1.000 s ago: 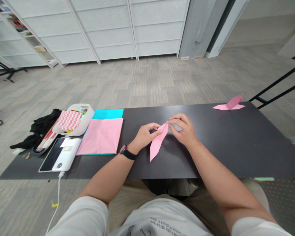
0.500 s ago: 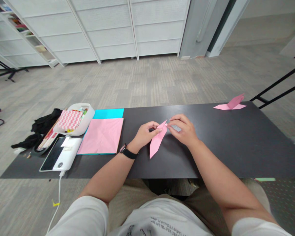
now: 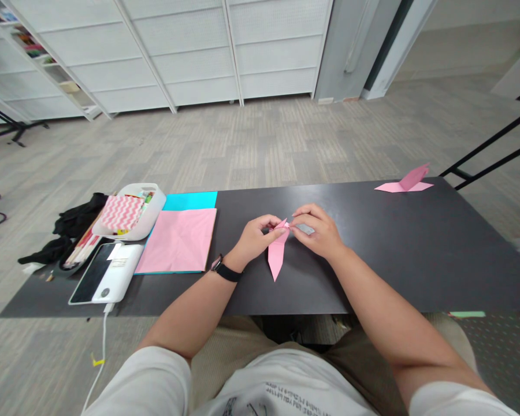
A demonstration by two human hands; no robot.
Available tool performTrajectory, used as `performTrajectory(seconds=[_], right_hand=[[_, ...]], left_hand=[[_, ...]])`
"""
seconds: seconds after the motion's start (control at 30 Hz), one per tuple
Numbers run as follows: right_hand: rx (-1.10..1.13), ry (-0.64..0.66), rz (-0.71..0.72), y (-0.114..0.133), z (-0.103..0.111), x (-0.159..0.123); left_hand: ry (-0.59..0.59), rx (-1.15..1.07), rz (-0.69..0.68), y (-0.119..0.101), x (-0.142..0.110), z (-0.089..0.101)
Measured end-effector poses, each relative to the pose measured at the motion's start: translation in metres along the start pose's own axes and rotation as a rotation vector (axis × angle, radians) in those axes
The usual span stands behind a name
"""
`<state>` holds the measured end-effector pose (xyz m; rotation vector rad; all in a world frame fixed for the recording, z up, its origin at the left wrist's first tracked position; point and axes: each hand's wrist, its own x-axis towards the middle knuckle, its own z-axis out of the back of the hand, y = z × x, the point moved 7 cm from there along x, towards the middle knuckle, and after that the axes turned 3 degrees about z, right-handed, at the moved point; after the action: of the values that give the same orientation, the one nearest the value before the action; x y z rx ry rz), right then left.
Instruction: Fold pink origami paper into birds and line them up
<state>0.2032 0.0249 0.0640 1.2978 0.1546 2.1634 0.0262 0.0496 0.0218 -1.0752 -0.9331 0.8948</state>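
A folded piece of pink origami paper (image 3: 276, 257) is held up over the dark table, its pointed end hanging toward me. My left hand (image 3: 260, 236) pinches its upper left side between thumb and fingers. On the other side, my right hand (image 3: 318, 231) has thumb and fingertips closed on the paper's upper right edge, where a small pale part shows. The fingers hide some of the folds. At the table's far right lies another folded pink paper figure (image 3: 405, 184), with one flap standing up.
Left of my hands, pink paper sheets (image 3: 179, 240) lie over a blue sheet (image 3: 190, 200). Beyond them are a white box (image 3: 153, 208) with packets, a phone and white power bank (image 3: 118, 271) with a cable, pencils, and black cloth (image 3: 80, 216). The black table (image 3: 394, 254) extends right.
The folded pink paper has turned so its lower point hangs more nearly straight down. My right hand has shifted slightly left, closer to my left hand.
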Motion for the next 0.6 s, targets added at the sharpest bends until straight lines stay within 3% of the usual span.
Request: performTrajectory(seconds=[0.3, 0.6], right_hand=[[0.004, 0.050, -0.059, -0.005, -0.001, 0.000], [0.035, 0.034, -0.095, -0.003, -0.004, 0.001]], left_hand=[[-0.123, 0.052, -0.072, 0.001, 0.000, 0.011], [-0.135, 0.163, -0.176, -0.021, -0.003, 0.008]])
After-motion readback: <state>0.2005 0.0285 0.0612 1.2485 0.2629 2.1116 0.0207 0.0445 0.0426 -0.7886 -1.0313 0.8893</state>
